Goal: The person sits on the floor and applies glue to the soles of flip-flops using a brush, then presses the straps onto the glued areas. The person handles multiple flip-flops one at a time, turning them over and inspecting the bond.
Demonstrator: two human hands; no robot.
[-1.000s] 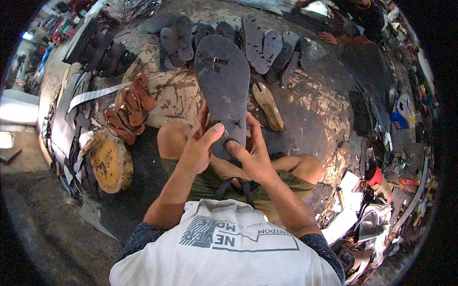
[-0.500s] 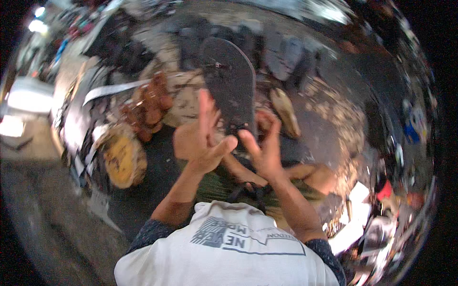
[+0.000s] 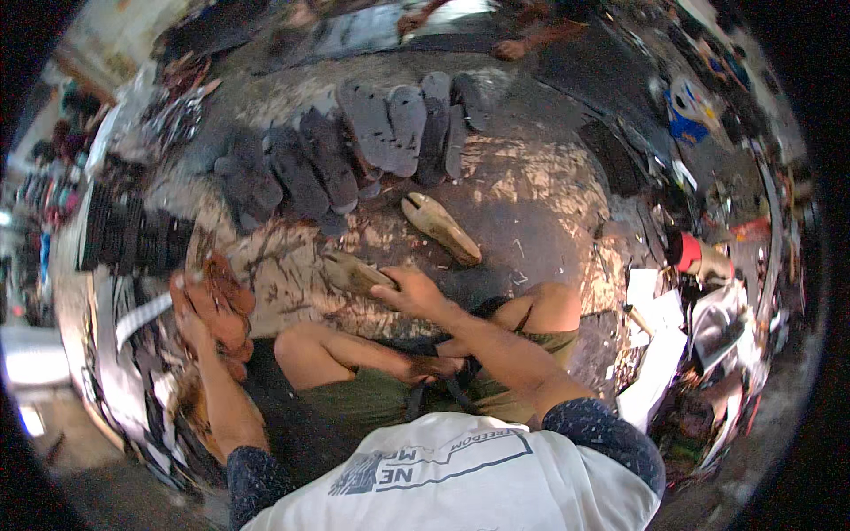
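My right hand (image 3: 414, 295) is closed around one end of a yellowish shoe last (image 3: 352, 273), holding it low over the work surface in front of my crossed legs. A second shoe last (image 3: 440, 228) lies just beyond it, tilted away to the left. At the left, my left hand (image 3: 192, 311) is on a stack of brown leather shoe uppers (image 3: 228, 311), its fingers curled at the stack's left side and partly hard to make out. Farther off, several dark grey shoe soles (image 3: 304, 173) lie side by side in an uneven row.
Black ridged pieces (image 3: 133, 232) are stacked at the far left. A red-topped can (image 3: 699, 255) and white sheets (image 3: 655, 345) lie to the right among scraps. Across the surface, another person's hands (image 3: 509, 50) rest near dark sheet material.
The dark sole that stood between my hands is out of them. My left hand has moved left to the brown uppers, and my right has taken hold of a shoe last. The view has shifted.
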